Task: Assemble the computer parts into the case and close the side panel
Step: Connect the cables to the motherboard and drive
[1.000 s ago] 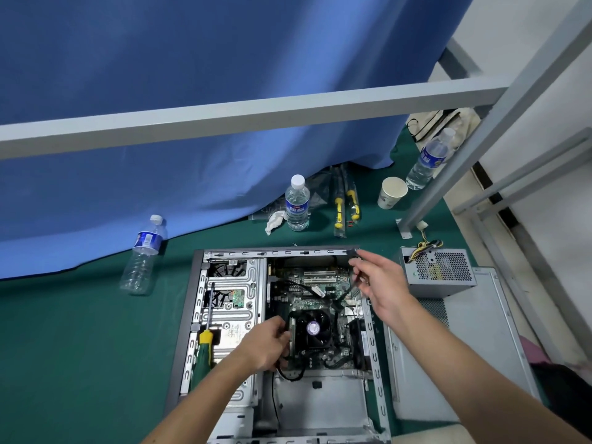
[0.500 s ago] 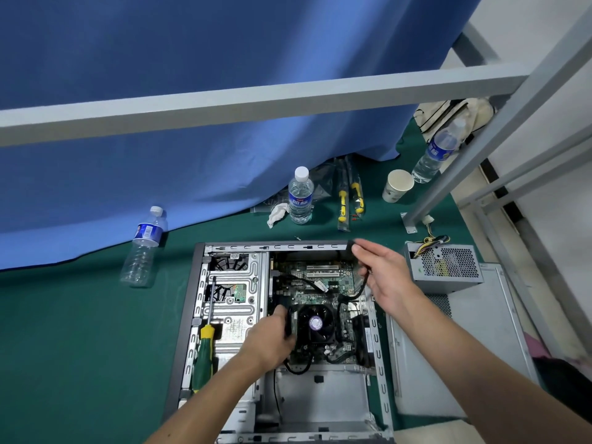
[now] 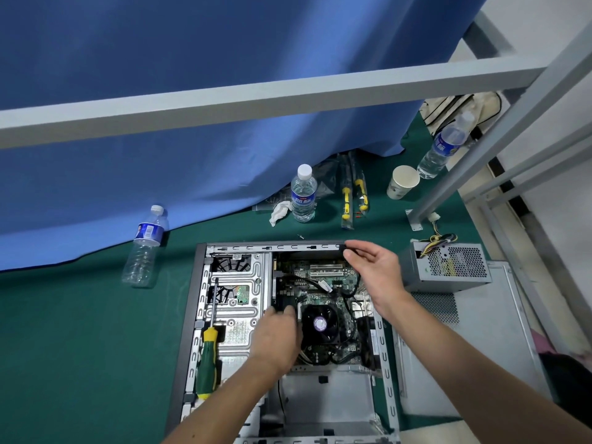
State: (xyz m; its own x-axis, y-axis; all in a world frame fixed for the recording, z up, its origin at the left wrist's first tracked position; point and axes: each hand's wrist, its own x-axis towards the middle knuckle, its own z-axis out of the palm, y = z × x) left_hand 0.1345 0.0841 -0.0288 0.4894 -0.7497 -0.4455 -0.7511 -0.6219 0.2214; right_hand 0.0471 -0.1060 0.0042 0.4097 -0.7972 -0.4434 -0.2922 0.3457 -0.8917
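Case: we see the open computer case [image 3: 205, 299] lying on its side on the green table [image 3: 64, 347], its interior facing up at us.
Motherboard: it [image 3: 323, 277] sits in the right part of the case, with the black CPU fan [image 3: 320, 323] on top of it near the middle.
Left hand: our left hand [image 3: 277, 338] reaches into the case just left of the fan; its fingers are curled down onto a dark part at the fan's edge, and we cannot tell what exactly they grip.
Right hand: our right hand [image 3: 376, 274] hovers over the case's far right corner, its thumb and forefinger pinching the end of a black cable [image 3: 354, 288] that loops down toward the board.
Screwdriver: a green-and-yellow screwdriver [image 3: 208, 357] lies on the metal drive cage in the left part of the case, tip pointing away from us.
Power supply: the grey power supply [image 3: 448, 267] stands outside the case, just to its right, resting on the far end of the side panel [image 3: 480, 347].
Side panel: it lies flat on the table beside the case, not yet fitted.
Table extras: two water bottles [image 3: 145, 245] [image 3: 303, 193], a paper cup [image 3: 403, 181] and packaged yellow-handled tools [image 3: 352, 193] sit beyond the case by the blue curtain [image 3: 192, 107].
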